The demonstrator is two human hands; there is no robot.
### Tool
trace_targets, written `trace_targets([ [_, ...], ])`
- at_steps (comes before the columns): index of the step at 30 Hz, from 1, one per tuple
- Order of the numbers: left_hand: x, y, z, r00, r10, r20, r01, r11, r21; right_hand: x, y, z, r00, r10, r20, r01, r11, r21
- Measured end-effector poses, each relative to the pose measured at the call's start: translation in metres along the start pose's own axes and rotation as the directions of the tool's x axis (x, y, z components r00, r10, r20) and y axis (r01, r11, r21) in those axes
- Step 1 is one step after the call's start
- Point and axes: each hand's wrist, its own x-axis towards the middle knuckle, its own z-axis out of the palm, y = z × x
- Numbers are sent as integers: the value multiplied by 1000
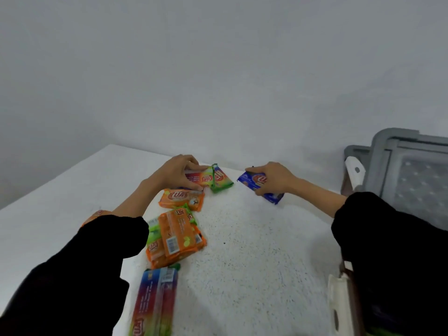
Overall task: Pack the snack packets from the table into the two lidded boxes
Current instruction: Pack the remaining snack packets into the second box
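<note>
The person wears a black long-sleeved top. The left sleeve (72,263) and the right sleeve (392,251) are both loose and bunched, pushed up to about mid-forearm, leaving the wrists and both hands bare. No rings, watch or gloves show.

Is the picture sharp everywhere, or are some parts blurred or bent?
Head view: soft even light, no glare; the rainbow-striped snack packet at the bottom edge is smeared; the white speckled table edges curve from the wide lens; both hands, left and right, look fairly sharp.

White speckled table (254,258) strewn with orange packets (180,235), a rainbow packet (155,301), green packet (221,180).
</note>
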Motion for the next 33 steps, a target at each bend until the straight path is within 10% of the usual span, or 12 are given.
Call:
trace_targets([
  [13,-13,210,-70,895,446,-16,-440,887,144,-203,44,-121,973,21,-230,-4,997,75],
  [27,-91,383,50,683,644,343,-715,686,136,-385,118,-32,971,133,197,-133,991,-15],
  [33,-104,394,90,643,742,191,-750,559,353,-392,118,4,909,114,400,28,943,-333],
])
